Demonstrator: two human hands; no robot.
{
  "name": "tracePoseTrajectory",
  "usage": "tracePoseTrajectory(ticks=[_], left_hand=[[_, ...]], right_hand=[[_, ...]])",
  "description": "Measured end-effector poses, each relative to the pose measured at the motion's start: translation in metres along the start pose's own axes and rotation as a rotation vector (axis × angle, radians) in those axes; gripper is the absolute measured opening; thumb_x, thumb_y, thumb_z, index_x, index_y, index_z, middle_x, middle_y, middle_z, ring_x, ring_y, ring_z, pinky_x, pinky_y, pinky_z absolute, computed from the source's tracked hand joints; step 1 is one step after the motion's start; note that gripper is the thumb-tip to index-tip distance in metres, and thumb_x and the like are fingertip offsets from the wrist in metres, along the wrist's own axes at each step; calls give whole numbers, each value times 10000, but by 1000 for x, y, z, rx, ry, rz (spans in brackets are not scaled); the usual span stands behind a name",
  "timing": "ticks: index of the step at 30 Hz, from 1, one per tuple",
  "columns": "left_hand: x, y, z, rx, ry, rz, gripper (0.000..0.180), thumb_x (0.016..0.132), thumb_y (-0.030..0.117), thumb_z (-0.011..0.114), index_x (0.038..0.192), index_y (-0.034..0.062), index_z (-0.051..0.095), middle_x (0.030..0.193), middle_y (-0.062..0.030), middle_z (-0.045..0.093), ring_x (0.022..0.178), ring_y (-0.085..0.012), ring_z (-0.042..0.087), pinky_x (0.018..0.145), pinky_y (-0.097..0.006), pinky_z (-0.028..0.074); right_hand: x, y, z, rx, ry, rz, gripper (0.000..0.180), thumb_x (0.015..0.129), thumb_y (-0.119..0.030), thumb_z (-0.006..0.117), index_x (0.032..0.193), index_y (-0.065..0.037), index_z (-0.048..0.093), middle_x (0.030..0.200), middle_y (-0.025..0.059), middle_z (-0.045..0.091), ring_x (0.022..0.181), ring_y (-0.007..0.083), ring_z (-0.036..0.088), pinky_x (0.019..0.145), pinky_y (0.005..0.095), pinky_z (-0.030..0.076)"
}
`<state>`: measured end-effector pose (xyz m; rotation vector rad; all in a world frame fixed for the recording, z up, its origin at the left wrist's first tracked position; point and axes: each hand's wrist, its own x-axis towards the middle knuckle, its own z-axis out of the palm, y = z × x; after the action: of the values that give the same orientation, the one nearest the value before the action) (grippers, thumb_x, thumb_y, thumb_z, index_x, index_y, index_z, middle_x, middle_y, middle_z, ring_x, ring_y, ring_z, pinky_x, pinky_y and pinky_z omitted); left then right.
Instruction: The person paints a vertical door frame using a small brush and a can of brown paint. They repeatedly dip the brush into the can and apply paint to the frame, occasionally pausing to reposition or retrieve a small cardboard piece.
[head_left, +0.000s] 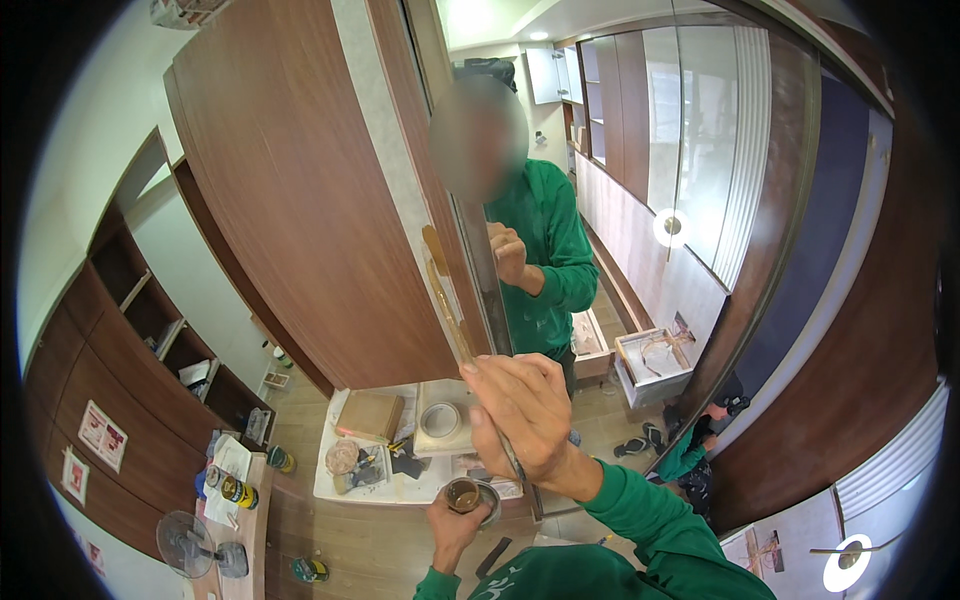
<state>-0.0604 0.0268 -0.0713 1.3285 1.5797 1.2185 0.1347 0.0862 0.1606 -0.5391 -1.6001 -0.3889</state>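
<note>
Right grip (525,410) is pinched snug around a slim, tan paintbrush (448,308), which pokes out far and left beside the brown wooden trim (416,150). Left grip (455,527), nearer, is curled round a small round cup of brown liquid (463,494).

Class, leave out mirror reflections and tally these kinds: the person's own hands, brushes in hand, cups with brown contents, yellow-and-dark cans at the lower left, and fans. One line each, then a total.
Own hands: 2 (left hand, right hand)
Brush: 1
Cup with brown contents: 1
Yellow-and-dark cans: 3
Fan: 1
Total: 8
</note>
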Motion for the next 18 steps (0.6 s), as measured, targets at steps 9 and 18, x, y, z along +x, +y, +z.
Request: tracePoseTrajectory(ticks=[9,18], left_hand=[[2,-5,-1,34,6,8,492,686,184,933,1091,-27,749,987,-125,803,914,-208,761,862,-363,604],[8,-12,-3,16,-1,5,528,687,189,933,1124,-34,738,1019,-133,800,936,-210,759,881,-361,604]], right_hand=[[-10,-2,1,-45,-14,48,407,908,-76,681,1292,57,703,1146,171,772,1051,296,732,933,464,477],[-14,-5,1,-54,-23,73,415,914,-71,683,1306,64,691,1147,172,776,1061,295,737,941,468,472]])
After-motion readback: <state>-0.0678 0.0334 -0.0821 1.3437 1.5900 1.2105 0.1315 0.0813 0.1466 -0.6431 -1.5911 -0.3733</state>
